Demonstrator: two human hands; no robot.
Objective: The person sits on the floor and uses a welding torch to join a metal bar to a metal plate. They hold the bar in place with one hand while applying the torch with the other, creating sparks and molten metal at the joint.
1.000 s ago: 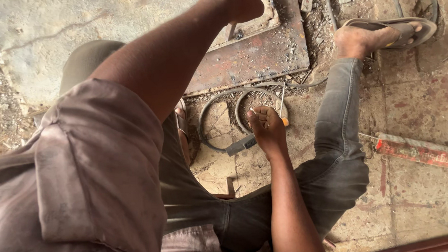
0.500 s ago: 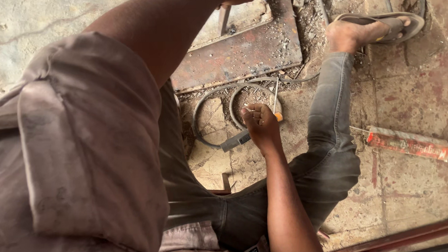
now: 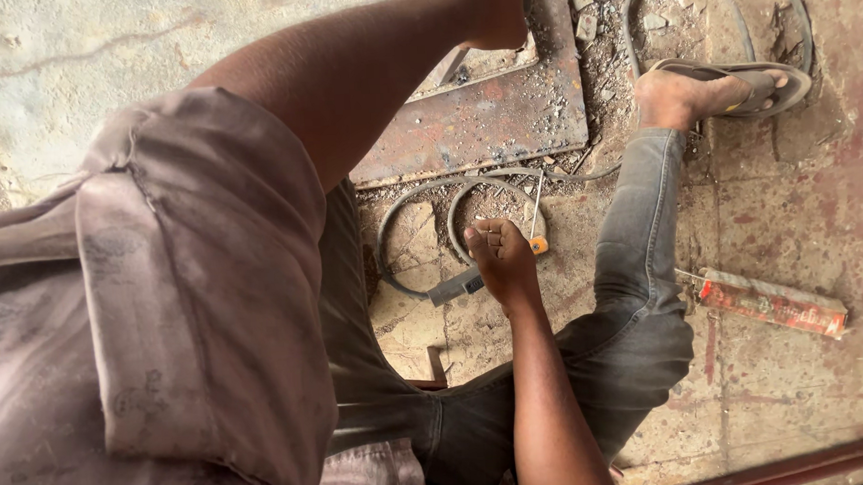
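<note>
Dusty concrete floor point(image 3: 81, 54) fills the frame. At centre, the right hand point(image 3: 502, 259) has its fingers closed around an electrode holder point(image 3: 459, 286) with its thin rod point(image 3: 536, 202); left hand point(image 3: 500, 15), top centre, fingers unclear, touches a rusty steel plate point(image 3: 489, 121).

1. The metal plate point(image 3: 504, 116) is lying at twelve o'clock of the right hand point(image 3: 501, 259).
2. The cable point(image 3: 407, 234) is curling between them.
3. The packet point(image 3: 773, 302) is lying at three o'clock, beyond the knee point(image 3: 645, 331).
</note>
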